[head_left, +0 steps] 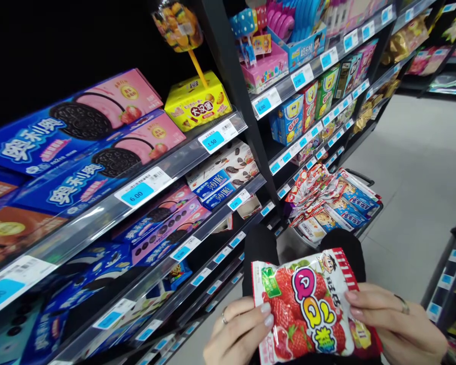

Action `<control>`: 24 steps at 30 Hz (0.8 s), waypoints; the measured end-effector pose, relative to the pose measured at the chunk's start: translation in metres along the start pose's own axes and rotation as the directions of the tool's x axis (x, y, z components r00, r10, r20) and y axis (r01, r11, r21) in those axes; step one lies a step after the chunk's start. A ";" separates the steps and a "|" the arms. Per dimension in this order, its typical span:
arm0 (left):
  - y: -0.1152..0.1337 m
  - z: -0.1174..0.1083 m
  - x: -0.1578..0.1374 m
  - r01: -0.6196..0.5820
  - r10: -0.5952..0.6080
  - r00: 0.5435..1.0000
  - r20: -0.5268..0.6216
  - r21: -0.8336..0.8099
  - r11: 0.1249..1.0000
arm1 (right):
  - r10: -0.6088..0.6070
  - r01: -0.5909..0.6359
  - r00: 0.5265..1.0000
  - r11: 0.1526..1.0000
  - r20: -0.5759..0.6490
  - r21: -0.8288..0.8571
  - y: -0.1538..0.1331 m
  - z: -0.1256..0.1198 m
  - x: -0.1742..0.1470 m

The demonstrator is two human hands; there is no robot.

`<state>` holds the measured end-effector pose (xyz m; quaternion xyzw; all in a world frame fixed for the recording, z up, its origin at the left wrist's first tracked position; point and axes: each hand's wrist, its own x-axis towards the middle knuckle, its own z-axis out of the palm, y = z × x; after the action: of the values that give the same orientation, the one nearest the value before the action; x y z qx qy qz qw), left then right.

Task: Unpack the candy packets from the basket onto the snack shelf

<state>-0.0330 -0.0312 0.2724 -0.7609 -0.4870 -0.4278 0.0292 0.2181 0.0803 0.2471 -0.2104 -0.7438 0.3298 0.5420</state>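
Observation:
A strawberry-printed bag of gummy candy (307, 309) is stretched between my two hands at the bottom of the head view, its front turned up toward me. My left hand (235, 329) pinches its left edge, with fingertips on the printed face. On the opposite edge, my right hand (395, 319) grips with fingers on top; the thumb is hidden behind. Both hands wear a ring. Just past my dark-clothed knees stands a basket or cart (376, 215) loaded with several snack packets (345, 203), mostly red, white and blue.
Shelves on the left carry blue-and-pink Oreo boxes (110, 121), a yellow box (197, 101) with a lollipop-shaped display, and price tags (137, 192). Candy boxes (289, 121) line the farther shelves. Grey floor tiles (410, 167) run between them and another shelf (446, 274) at right.

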 end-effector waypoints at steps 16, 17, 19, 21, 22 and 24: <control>0.000 0.027 0.027 0.795 -0.815 0.536 0.221 -0.455 0.400 | 0.532 -0.540 0.841 0.839 -0.102 -0.076 0.003 0.017 -0.004; -0.001 0.028 0.027 0.816 -0.841 0.477 0.254 -0.484 0.317 | 0.622 -0.625 0.780 0.781 -0.073 -0.018 0.004 0.019 -0.004; -0.006 0.033 0.027 0.812 -0.869 0.396 0.299 -0.556 0.178 | 0.763 -0.758 0.647 0.641 0.013 0.118 0.006 0.021 -0.005; -0.009 0.037 0.026 0.772 -0.880 0.345 0.325 -0.631 0.070 | 0.822 -0.803 0.568 0.543 0.042 0.244 0.008 0.023 -0.005; -0.010 0.039 0.026 0.751 -0.883 0.323 0.341 -0.660 0.019 | 0.830 -0.799 0.558 0.528 0.026 0.288 0.009 0.023 -0.006; -0.010 0.043 0.026 0.709 -0.875 0.282 0.393 -0.700 -0.086 | 0.818 -0.776 0.575 0.547 -0.004 0.315 0.010 0.023 -0.006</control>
<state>-0.0099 0.0127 0.2596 -0.1936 -0.5852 -0.5897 -0.5218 0.1976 0.0773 0.2310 -0.4715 -0.4687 0.6241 0.4105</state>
